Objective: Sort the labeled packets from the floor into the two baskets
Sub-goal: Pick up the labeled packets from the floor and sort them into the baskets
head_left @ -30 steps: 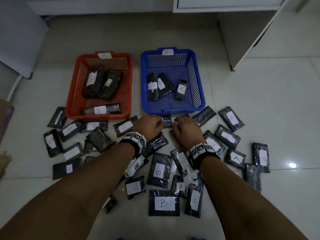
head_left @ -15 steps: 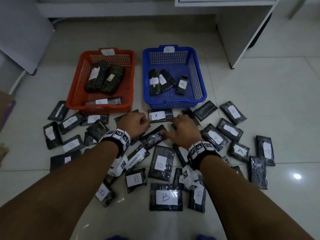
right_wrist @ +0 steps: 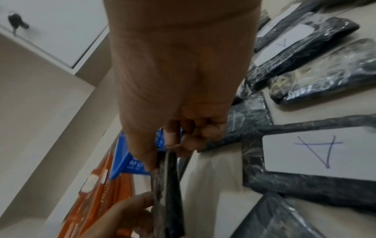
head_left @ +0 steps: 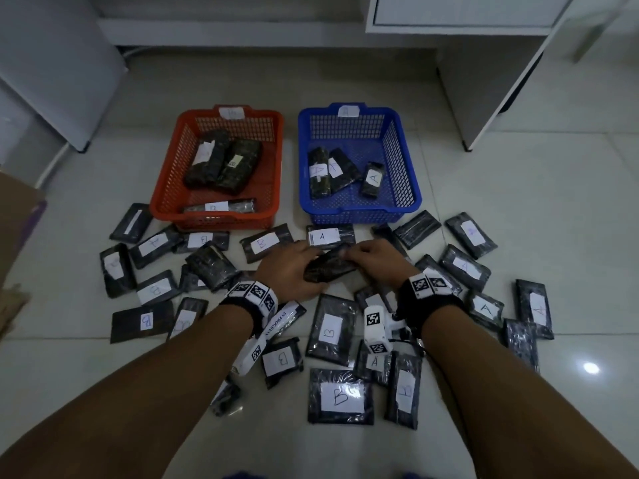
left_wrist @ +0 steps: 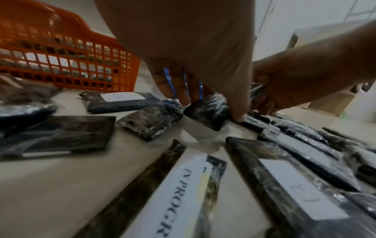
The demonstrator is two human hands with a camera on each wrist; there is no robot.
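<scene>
Both hands hold one dark, label-hidden packet just in front of the baskets. My left hand grips its left end and my right hand pinches its right end. In the left wrist view the left hand has fingers and thumb around the packet, lifted on edge off the floor. The right wrist view shows the right hand pinching the packet. The orange basket holds three packets, some marked B. Three packets marked A lie in the blue basket.
Several black packets with white A or B labels lie scattered on the tiled floor around my arms, such as a B packet and an A packet. A white cabinet stands back right, a grey panel back left.
My hands have come together from separate spots on the pile. They now grip one packet between them and have tipped it up off the floor.
</scene>
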